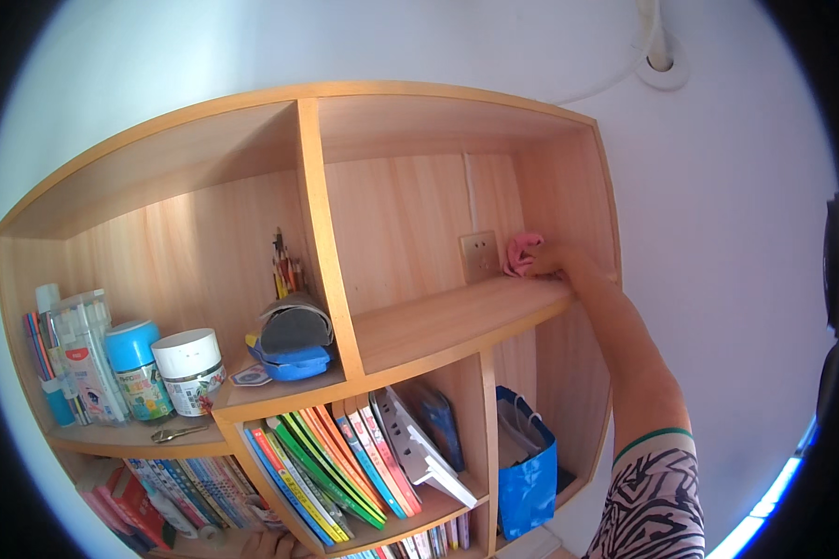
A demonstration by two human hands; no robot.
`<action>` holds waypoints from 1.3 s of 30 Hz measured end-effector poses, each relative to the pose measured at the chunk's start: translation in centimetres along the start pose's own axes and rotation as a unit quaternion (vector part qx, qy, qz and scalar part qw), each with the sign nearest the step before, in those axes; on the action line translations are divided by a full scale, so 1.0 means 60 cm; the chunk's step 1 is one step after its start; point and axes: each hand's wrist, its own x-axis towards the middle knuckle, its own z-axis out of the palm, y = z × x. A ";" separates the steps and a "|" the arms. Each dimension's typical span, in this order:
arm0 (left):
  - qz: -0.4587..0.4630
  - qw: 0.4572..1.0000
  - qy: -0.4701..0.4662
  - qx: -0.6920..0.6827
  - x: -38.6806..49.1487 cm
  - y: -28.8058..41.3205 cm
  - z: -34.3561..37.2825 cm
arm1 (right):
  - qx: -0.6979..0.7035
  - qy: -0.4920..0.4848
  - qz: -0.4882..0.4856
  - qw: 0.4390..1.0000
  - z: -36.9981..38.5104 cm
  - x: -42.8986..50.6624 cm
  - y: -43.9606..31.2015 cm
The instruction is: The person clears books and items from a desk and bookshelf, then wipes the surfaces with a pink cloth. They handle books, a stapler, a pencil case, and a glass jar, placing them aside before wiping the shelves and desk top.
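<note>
My right hand (pixel 549 260) grips a pink cloth (pixel 522 253) and presses it into the back right corner of the upper right compartment of a wooden shelf unit (pixel 447 311). Just left of the cloth is a wall socket (pixel 480 255) with a white cable channel above it. At the bottom edge, my left hand (pixel 269 544) rests by a lower shelf below a row of books; its fingers are partly cut off by the frame, so its grasp is unclear.
Upper left stand marker sets (pixel 87 356), a blue-lidded jar (pixel 138 370), a white-lidded jar (pixel 190 370), and pencils (pixel 285 269) behind a dark case (pixel 297 328). Books (pixel 335 468) lean in the middle compartment beside a white stand (pixel 423 454). A blue bag (pixel 529 482) sits lower right.
</note>
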 end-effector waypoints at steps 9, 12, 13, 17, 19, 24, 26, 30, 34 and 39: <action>0.009 1.000 0.003 0.004 0.001 0.005 -0.010 | 0.107 0.075 -0.356 0.925 -0.046 -0.138 -0.195; 0.024 0.999 0.027 0.005 0.000 0.000 -0.005 | 0.105 0.115 -0.358 0.920 -0.056 -0.152 -0.263; 0.033 0.999 0.037 0.007 0.002 -0.004 -0.004 | 0.095 0.150 -0.324 0.929 -0.060 -0.149 -0.271; 0.028 1.000 0.008 0.012 0.001 -0.006 -0.006 | 0.029 0.070 -0.236 0.969 -0.050 -0.128 -0.253; 0.018 1.000 0.006 0.016 0.002 -0.001 -0.007 | -0.027 -0.034 -0.211 0.977 -0.037 -0.111 -0.250; 0.018 0.999 0.018 0.032 0.002 0.003 -0.006 | -0.085 -0.082 -0.249 0.961 -0.024 -0.101 -0.332; 0.019 0.999 0.004 0.034 -0.001 0.000 -0.004 | -0.032 -0.084 -0.266 0.960 -0.020 -0.110 -0.398; 0.023 0.999 0.019 0.022 -0.012 -0.008 0.006 | 0.045 -0.190 -0.294 0.936 -0.027 -0.123 -0.475; 0.030 0.999 0.019 0.020 -0.021 -0.012 0.016 | -0.005 -0.084 -0.325 0.942 -0.025 -0.154 -0.464; 0.014 0.999 0.028 0.024 -0.032 -0.014 0.023 | 0.131 -0.057 -0.363 0.921 -0.055 -0.265 -0.385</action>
